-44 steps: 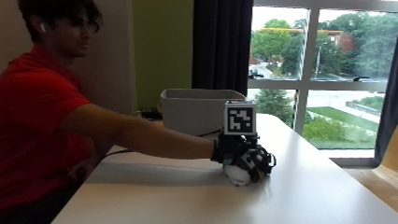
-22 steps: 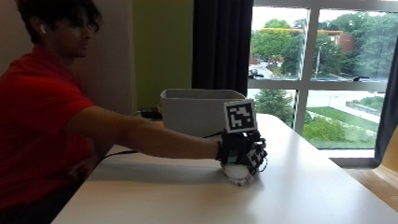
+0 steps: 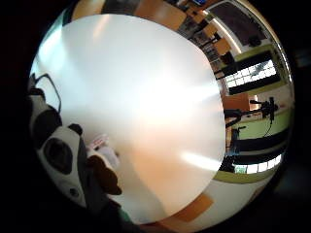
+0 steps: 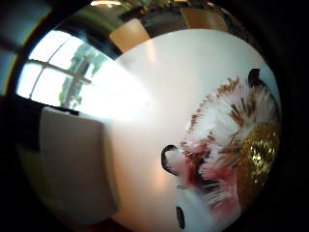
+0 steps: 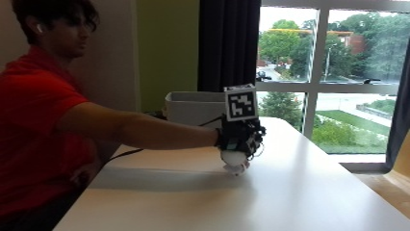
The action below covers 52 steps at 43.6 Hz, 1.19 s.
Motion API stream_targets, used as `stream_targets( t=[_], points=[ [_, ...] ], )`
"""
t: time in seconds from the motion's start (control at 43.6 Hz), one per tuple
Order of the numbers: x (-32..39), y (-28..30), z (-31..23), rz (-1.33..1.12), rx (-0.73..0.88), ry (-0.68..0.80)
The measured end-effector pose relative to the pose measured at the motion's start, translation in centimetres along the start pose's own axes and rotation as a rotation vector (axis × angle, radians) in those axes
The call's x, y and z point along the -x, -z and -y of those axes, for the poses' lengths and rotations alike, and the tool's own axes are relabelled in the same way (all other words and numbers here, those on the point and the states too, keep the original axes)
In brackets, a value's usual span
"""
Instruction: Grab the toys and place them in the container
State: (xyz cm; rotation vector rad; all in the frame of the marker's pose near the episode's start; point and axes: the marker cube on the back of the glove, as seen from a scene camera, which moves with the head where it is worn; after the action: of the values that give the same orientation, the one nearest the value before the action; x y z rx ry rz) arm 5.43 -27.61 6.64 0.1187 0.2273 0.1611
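My gloved right hand [image 5: 241,136] grips a small white plush toy [image 5: 234,162] from above, and the toy hangs just over the white table [image 5: 307,192]. Close to the palm the toy shows white and pink fur, a gold glittery patch and black ears [image 4: 227,145]. From the little finger side it looks like a black and white panda figure [image 3: 63,158]. The pale grey container [image 5: 192,107] stands open-topped at the far end of the table, behind and a little left of the hand. It also appears beside the toy as a light box [image 4: 72,169].
A large window [image 5: 333,77] and a dark curtain [image 5: 229,43] stand behind the table. A black cable [image 5: 128,154] runs along the tabletop under the person's arm. Bare tabletop stretches between the hand and the near edge.
The hand has risen off the tabletop with the toy in its grip and shifted slightly toward the container.
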Motion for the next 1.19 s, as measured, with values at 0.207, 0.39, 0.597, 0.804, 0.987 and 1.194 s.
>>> stream_targets(
  t=[0.207,0.39,0.597,0.804,0.987,1.194],
  points=[
    [3.4,7.3,-1.6,0.054,-0.083,0.192],
    [8.1,15.5,-3.0,0.141,-0.171,0.271],
    [14.0,22.9,-4.9,0.227,-0.208,0.370],
    [21.4,26.5,-7.2,0.256,-0.211,0.457],
    [28.1,25.8,-10.2,0.295,-0.185,0.575],
    [31.1,24.2,-11.4,0.255,-0.111,0.581]
  ],
)
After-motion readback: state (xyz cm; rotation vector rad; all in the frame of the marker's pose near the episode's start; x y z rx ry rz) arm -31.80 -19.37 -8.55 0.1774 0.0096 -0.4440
